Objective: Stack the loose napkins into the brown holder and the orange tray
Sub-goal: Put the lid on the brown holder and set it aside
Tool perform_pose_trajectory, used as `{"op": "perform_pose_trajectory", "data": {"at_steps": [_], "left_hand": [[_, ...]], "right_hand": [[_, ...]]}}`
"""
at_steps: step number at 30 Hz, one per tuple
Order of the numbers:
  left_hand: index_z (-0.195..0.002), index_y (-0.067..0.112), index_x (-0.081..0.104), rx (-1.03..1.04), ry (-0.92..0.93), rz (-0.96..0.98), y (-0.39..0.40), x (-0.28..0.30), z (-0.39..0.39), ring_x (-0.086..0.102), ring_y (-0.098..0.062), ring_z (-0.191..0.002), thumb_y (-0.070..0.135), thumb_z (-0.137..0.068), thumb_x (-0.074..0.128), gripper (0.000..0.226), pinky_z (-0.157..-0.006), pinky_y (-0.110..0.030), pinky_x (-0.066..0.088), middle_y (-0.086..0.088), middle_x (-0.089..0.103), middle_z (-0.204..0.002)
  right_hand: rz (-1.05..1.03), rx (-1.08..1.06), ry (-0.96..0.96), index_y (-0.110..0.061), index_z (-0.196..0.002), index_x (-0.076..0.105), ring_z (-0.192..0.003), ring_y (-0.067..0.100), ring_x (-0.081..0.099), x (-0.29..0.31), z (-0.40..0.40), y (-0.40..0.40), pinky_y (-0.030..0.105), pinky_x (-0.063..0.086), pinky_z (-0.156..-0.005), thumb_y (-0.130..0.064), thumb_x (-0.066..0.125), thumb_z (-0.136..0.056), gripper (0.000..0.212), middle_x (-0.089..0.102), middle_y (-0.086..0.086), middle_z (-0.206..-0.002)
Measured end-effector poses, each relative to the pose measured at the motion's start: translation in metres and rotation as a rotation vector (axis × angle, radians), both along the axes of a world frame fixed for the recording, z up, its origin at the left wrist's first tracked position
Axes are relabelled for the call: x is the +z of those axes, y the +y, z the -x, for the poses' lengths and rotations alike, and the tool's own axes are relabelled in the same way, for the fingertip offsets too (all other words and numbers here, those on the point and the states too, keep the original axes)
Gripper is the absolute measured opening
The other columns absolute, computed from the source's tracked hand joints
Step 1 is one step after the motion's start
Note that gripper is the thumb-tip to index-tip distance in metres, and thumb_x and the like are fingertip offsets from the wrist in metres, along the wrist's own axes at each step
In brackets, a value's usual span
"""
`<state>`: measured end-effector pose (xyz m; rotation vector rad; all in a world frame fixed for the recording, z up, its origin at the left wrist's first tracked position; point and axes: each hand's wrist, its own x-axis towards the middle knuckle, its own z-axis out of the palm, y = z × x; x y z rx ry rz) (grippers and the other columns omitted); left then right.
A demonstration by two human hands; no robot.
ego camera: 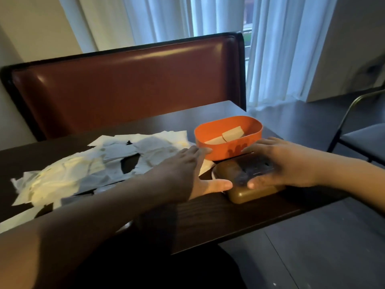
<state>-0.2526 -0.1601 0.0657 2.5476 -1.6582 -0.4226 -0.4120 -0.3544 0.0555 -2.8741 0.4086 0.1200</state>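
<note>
Head view: two hands [187, 170] [285, 163], two containers [228, 140] [248, 184]

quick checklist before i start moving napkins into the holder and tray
1. Brown holder within reach: ok, right hand lies over it.
2. Holder open: cannot tell, hand covers the top.
3. Orange tray has room: ok, only two small folded pieces inside.
4. Left hand free: ok, fingers straight, holding nothing.
5. Napkins tidy: not ok, scattered and crumpled across the table.
</note>
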Motion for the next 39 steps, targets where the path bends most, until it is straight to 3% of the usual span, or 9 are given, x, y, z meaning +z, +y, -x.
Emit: {"op": "perform_pose_trajectory", "data": {"at_steps": [5, 8, 12, 19, 27, 32, 36, 39], "left_hand": [[-0.151, 0.026, 0.019, 0.05, 0.035, -0.149, -0.044, -0.02, 0.009, 0.043, -0.024, -0.131, 0.09, -0.061, 0.055, 0.116, -0.106, -0.043, 0.041, -0.003, 0.036, -0.152], [-0.153, 0.033, 0.006, 0.067, 0.069, -0.165, -0.058, -0.038, 0.008, 0.035, -0.025, -0.137, 0.09, -0.055, 0.062, 0.127, -0.11, -0.042, 0.037, -0.003, 0.027, -0.156], [-0.152, 0.038, -0.008, 0.091, -0.015, -0.119, -0.065, -0.067, 0.013, 0.019, -0.029, -0.145, 0.09, -0.05, 0.064, 0.135, -0.117, -0.05, 0.025, -0.003, 0.015, -0.16], [-0.143, 0.043, 0.003, 0.125, -0.054, 0.033, -0.065, -0.073, 0.009, 0.026, -0.03, -0.137, 0.087, -0.047, 0.066, 0.123, -0.112, -0.051, 0.032, -0.003, 0.027, -0.147], [-0.149, 0.037, 0.009, 0.063, 0.057, 0.173, -0.043, -0.038, 0.009, 0.027, -0.023, -0.132, 0.069, -0.059, 0.08, 0.119, -0.109, -0.043, 0.037, 0.0, 0.024, -0.141], [-0.148, 0.04, 0.015, 0.027, 0.106, 0.298, -0.003, 0.005, -0.015, 0.036, -0.018, -0.12, 0.066, -0.057, 0.083, 0.116, -0.098, -0.038, 0.044, 0.003, 0.032, -0.128], [-0.147, 0.044, 0.019, 0.016, 0.143, 0.374, 0.058, 0.024, -0.045, 0.044, -0.011, -0.114, 0.06, -0.058, 0.086, 0.112, -0.095, -0.032, 0.049, 0.007, 0.036, -0.128], [-0.146, 0.048, 0.021, 0.058, 0.123, 0.412, 0.112, 0.033, -0.061, 0.046, 0.0, -0.114, 0.067, -0.055, 0.082, 0.111, -0.096, -0.025, 0.047, 0.016, 0.04, -0.129]], "right_hand": [[-0.072, -0.203, 0.191, -0.046, -0.153, 0.001, -0.148, 0.024, 0.019, -0.016, 0.016, -0.032, 0.046, 0.031, -0.115, -0.076, 0.074, -0.059, 0.123, 0.009, -0.011, -0.161], [-0.163, -0.229, 0.245, -0.046, -0.152, -0.01, -0.149, 0.029, 0.017, -0.026, 0.017, -0.036, 0.045, 0.028, -0.117, -0.068, 0.078, -0.061, 0.128, -0.007, -0.01, -0.164], [-0.206, -0.229, 0.175, -0.048, -0.151, -0.012, -0.15, 0.03, 0.015, -0.042, 0.011, -0.034, 0.047, 0.026, -0.118, -0.069, 0.079, -0.061, 0.13, -0.01, -0.008, -0.164], [-0.29, -0.225, 0.052, -0.044, -0.154, -0.006, -0.15, 0.028, 0.014, -0.05, 0.01, -0.027, 0.048, 0.026, -0.12, -0.066, 0.082, -0.057, 0.132, -0.006, -0.008, -0.164], [-0.394, -0.177, -0.12, -0.046, -0.152, 0.008, -0.137, 0.014, 0.035, -0.037, 0.015, -0.012, 0.038, 0.04, -0.112, -0.07, 0.082, -0.052, 0.126, 0.015, -0.02, -0.155], [-0.361, -0.176, -0.401, -0.049, -0.145, 0.024, -0.129, 0.007, 0.039, -0.001, 0.009, 0.028, 0.037, 0.04, -0.109, -0.075, 0.079, -0.045, 0.117, 0.028, -0.026, -0.141], [-0.347, -0.075, -0.566, -0.06, -0.135, 0.033, -0.119, -0.004, 0.044, 0.02, -0.012, 0.063, 0.029, 0.041, -0.098, -0.087, 0.071, -0.042, 0.104, 0.04, -0.036, -0.127], [-0.438, 0.04, -0.702, -0.058, -0.127, 0.045, -0.115, -0.003, 0.052, 0.021, -0.035, 0.089, 0.022, 0.048, -0.091, -0.076, 0.077, -0.04, 0.094, 0.049, -0.032, -0.122]]}}
